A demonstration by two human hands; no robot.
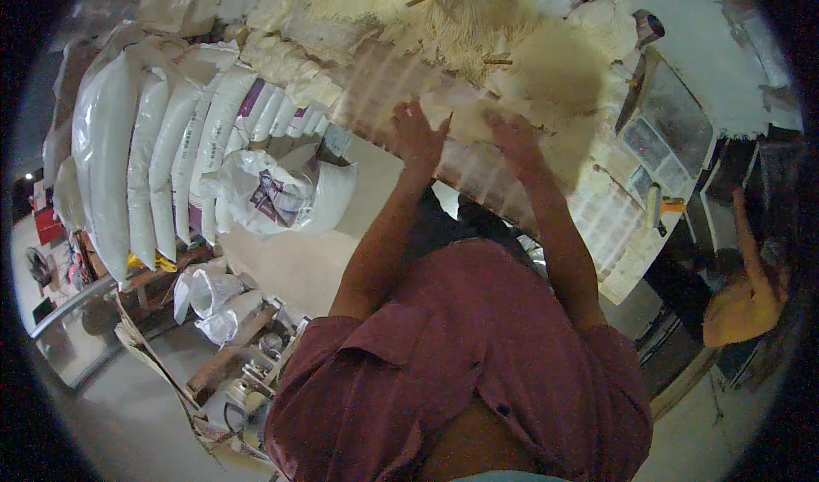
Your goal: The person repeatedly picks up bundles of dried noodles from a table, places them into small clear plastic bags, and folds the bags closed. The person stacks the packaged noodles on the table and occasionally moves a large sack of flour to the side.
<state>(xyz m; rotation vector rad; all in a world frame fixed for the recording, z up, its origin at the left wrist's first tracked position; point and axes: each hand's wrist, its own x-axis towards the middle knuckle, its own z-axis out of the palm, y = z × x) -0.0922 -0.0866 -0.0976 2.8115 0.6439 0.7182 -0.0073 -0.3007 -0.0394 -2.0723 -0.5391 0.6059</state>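
Note:
My left hand (417, 133) is over the work table's near edge, fingers spread, with a small pale piece that looks like dough (438, 112) by its thumb and fingertips. My right hand (517, 140) is blurred and reaches down to the same pale, floury area between the hands. Whether either hand grips the piece is not clear. Under both hands runs a brownish surface with a grid of marks (477, 168). Just beyond lie heaps of thin cream strands like noodles (461, 24), with short wooden sticks (498, 61) among them.
Filled white sacks (169, 143) stand in a row at left, beside an opened sack (272, 191). To the right are a framed panel (668, 140) and a tool with an orange part (672, 205). Another person's arm and shoulder (745, 303) show at far right.

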